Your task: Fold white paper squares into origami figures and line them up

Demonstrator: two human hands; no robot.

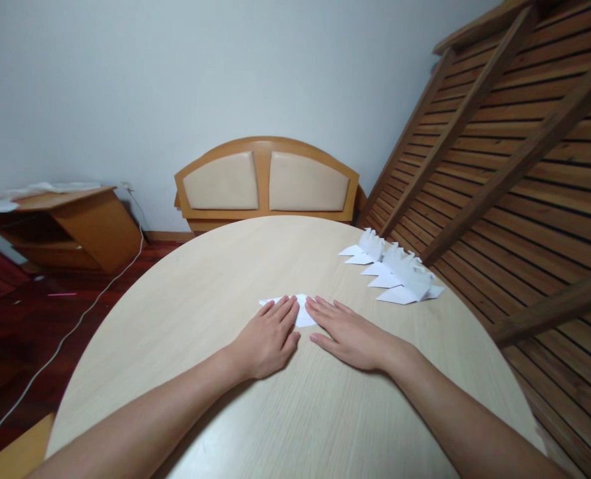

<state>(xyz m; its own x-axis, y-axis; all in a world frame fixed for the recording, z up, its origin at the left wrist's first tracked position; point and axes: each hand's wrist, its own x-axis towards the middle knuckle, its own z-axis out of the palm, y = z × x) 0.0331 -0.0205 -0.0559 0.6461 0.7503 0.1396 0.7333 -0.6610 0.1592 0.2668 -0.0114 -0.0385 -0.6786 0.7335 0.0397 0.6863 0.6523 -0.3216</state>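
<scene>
A folded piece of white paper (305, 315) lies flat on the round wooden table (215, 279), in front of me. My left hand (270, 338) rests on its left part, fingers stretched out and the thumb a little apart. From the other side my right hand (348, 332) lays its outstretched fingertips on the paper's right part. Between the two hands the middle of the paper shows, and a narrow tip sticks out past my left fingers. The rest of it is hidden under the fingers. Neither hand grips anything.
Several folded white paper birds (397, 269) stand in rows near the table's right edge. Beyond the table is a padded headboard (264, 159). A slatted wooden frame (514, 166) leans at the right. On the left are a low cabinet (93, 229) and a white cable (83, 316).
</scene>
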